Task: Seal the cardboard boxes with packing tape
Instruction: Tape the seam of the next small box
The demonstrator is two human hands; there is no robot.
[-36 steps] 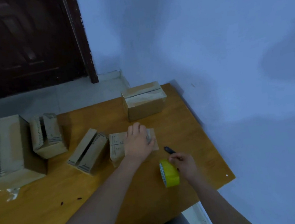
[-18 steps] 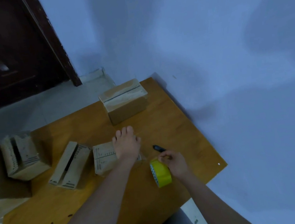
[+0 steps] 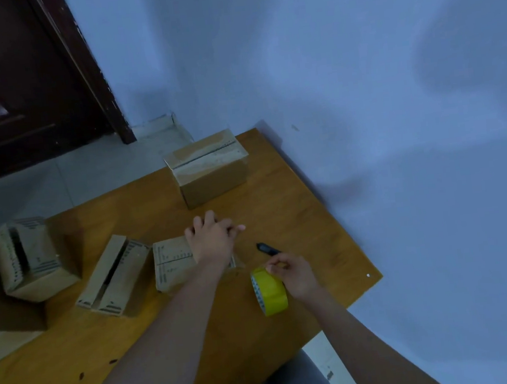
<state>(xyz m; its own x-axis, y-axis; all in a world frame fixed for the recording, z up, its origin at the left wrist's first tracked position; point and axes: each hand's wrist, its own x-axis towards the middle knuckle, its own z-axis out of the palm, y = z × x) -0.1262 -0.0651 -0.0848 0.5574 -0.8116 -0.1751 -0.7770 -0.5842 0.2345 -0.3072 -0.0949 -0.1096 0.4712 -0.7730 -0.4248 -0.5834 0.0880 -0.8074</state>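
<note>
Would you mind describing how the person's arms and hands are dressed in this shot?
Both forearms are bare right up to the frame edge, with no sleeves in view. The left hand and right hand wear no gloves, and no watch, bracelet or ring is visible. Grey fabric, probably trousers, shows at the bottom edge.

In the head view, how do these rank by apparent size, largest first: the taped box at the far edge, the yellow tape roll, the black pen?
1. Taped box, though farthest from the camera.
2. Yellow tape roll.
3. Black pen, partly hidden by the right hand.
</note>
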